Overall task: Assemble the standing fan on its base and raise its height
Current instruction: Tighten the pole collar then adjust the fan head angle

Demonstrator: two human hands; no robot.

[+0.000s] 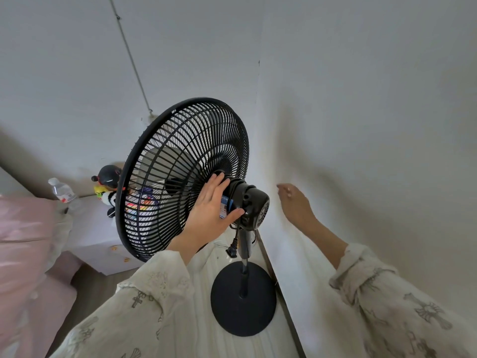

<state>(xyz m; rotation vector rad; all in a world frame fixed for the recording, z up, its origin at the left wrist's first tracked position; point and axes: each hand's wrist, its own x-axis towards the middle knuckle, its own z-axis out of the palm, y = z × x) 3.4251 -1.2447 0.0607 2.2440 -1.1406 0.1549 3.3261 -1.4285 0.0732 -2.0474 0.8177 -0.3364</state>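
Observation:
A black standing fan stands upright on its round black base [244,303], with a thin pole [244,270] running up to the motor housing [254,205]. Its black wire grille [180,177] faces left and up, with pale blades behind it. My left hand [213,210] lies flat against the motor housing where it joins the grille, fingers spread, thumb under the housing. My right hand [295,202] hovers to the right of the motor, apart from it, fingers loosely curled and holding nothing. The fan's plug [232,250] dangles by the pole.
A white wall rises close on the right, and the fan stands in the corner. A white cabinet [95,228] to the left carries a plastic bottle [62,189] and small toys [107,184]. A pink cushion [23,241] fills the left edge.

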